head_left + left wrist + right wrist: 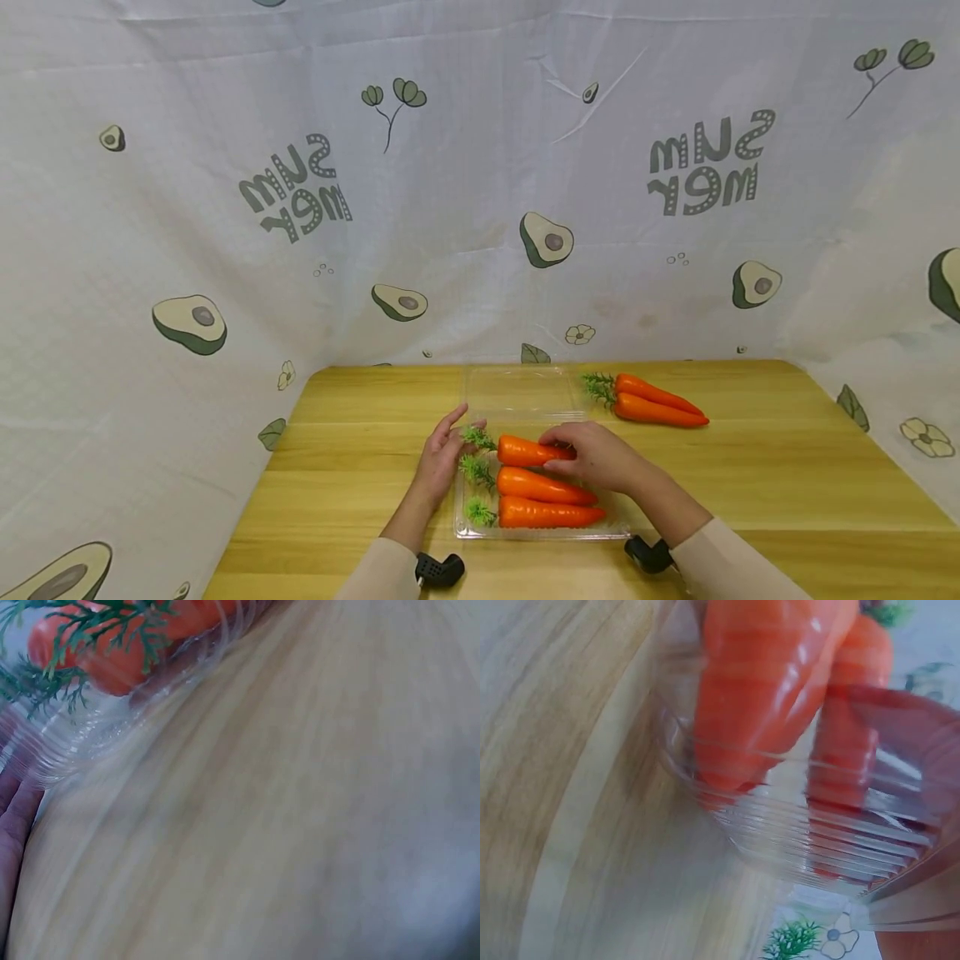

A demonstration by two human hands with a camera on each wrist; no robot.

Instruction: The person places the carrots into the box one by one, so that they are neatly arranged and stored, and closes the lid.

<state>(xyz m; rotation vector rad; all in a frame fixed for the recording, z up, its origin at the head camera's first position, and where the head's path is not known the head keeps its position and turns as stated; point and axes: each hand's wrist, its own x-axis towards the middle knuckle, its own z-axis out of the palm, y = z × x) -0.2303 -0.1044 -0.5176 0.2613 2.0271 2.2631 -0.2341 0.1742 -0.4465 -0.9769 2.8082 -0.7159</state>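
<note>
The clear box (543, 534) is flanked at left, perhaps for steadying, by the left hand (439, 460), fingers apart; its far carrot (521, 451) is pinched by the right hand (604, 457).

- Lit brightly and fairly evenly in the head view, with soft grey shading along the folds of the pale cloth (465, 208).
- Crisp enough there to make out the avocado prints (189, 325).
- Glinting in small white spots on the orange carrots (551, 512) and along the near rim of the clear container (540, 536).
- Paler on the wooden table (540, 575) towards the bottom middle.
- Dimmer and cooler in the left wrist view, smeared along the wood grain, hazy grey at lower right.
- Blurred and bluish in the right wrist view, streaked with glare across the container's ridges, softly shadowed on the wood beside them.
</note>
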